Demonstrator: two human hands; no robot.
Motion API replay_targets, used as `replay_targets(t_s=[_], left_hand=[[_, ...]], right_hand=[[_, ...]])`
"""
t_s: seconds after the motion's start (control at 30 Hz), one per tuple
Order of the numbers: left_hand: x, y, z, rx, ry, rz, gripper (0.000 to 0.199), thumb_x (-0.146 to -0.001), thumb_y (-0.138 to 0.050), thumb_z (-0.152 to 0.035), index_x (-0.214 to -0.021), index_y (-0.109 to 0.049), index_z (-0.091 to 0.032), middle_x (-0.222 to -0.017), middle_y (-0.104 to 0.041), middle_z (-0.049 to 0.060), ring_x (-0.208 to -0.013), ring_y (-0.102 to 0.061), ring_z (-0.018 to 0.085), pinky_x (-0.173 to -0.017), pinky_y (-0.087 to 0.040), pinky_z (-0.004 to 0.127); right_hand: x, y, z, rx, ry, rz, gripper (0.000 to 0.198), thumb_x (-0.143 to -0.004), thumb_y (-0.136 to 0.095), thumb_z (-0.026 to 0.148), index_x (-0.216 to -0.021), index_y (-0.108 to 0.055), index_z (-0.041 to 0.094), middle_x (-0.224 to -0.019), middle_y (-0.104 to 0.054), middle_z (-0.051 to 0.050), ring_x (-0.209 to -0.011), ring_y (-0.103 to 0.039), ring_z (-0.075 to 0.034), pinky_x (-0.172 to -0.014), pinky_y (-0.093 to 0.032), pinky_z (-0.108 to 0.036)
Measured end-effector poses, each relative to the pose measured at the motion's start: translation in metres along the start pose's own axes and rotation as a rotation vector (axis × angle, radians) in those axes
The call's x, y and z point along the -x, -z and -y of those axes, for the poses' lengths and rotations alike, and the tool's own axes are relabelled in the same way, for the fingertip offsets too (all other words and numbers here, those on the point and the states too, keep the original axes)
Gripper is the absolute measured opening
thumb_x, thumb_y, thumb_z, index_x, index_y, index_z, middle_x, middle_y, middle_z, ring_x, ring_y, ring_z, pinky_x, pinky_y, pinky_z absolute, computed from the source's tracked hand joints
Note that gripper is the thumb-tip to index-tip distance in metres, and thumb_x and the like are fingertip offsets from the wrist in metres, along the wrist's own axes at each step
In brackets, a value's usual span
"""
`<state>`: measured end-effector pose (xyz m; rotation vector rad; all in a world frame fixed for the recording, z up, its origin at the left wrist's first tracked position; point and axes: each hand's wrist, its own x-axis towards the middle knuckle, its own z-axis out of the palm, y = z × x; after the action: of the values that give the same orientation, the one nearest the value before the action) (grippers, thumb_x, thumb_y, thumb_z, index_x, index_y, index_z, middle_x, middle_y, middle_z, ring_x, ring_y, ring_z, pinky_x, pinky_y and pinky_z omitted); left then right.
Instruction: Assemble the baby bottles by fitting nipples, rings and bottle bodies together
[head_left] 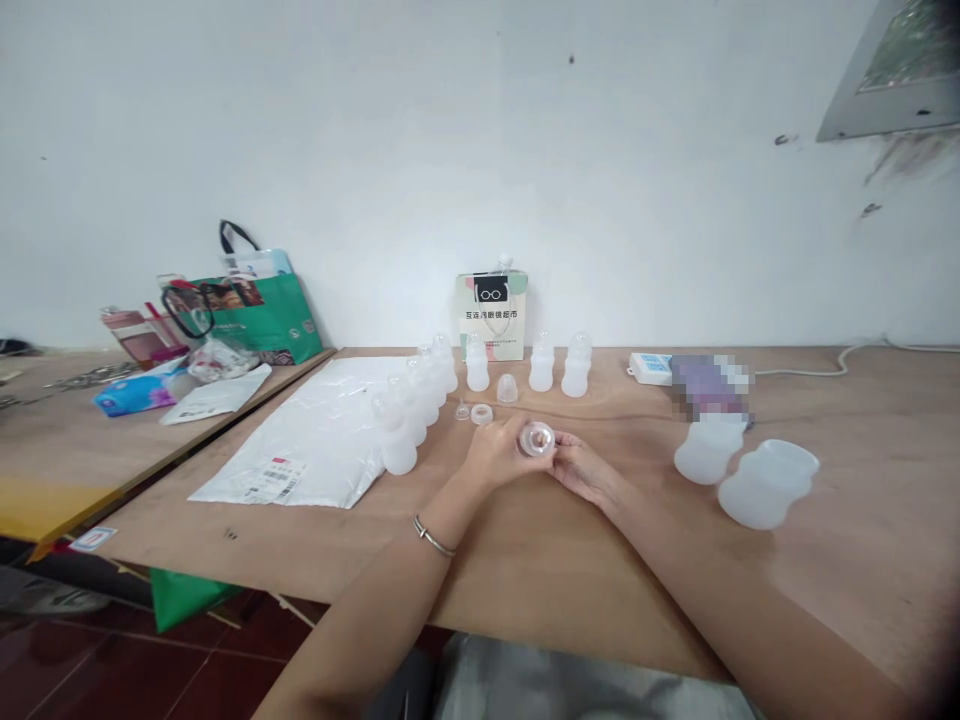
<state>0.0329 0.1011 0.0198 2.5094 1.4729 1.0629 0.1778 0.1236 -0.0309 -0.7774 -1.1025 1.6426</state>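
Both hands are at a baby bottle (537,441) over the middle of the table, its round rim turned up toward me. My left hand (495,450), with a bangle on the wrist, is wrapped round its side. From the right, my right hand (579,466) pinches the bottle near the rim; its fingertips are partly hidden. Just beyond the hands lie a see-through teat (462,411), a collar ring (481,413) and a domed cap (508,389). Capped bottles (400,450) stand in a row to the left, with more bottles (576,368) behind.
Two uncapped bottles (766,485) stand on the right, near a white box (649,369) and a blurred-out item. A white plastic mailer (300,430) lies left. A paper bag (491,320) stands against the wall. A green bag (277,315) sits on the adjoining table.
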Motion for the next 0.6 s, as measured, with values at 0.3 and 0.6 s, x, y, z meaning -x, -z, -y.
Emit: replay_targets(t_s=[0.3, 0.6], left_hand=[[-0.004, -0.003, 0.023, 0.195, 0.045, 0.225, 0.033, -0.062, -0.061, -0.030, -0.091, -0.050, -0.021, -0.082, -0.061, 0.000, -0.070, -0.056, 0.015, -0.060, -0.041, 0.024], [-0.003, -0.019, 0.029, 0.399, 0.087, 0.295, 0.026, -0.072, -0.054, -0.040, -0.084, -0.052, -0.016, -0.072, -0.055, -0.001, -0.064, -0.049, 0.012, -0.058, -0.039, 0.023]], right_hand=[[-0.004, 0.002, 0.001, 0.235, 0.286, -0.297, 0.017, -0.058, -0.070, 0.030, -0.070, -0.062, 0.020, -0.067, -0.063, 0.000, -0.064, -0.055, -0.014, -0.073, -0.043, -0.032], [0.007, -0.012, 0.008, 0.412, 0.402, -0.223, 0.030, -0.068, -0.064, 0.032, -0.096, -0.056, 0.023, -0.083, -0.070, -0.004, -0.080, -0.063, -0.019, -0.077, -0.046, -0.034]])
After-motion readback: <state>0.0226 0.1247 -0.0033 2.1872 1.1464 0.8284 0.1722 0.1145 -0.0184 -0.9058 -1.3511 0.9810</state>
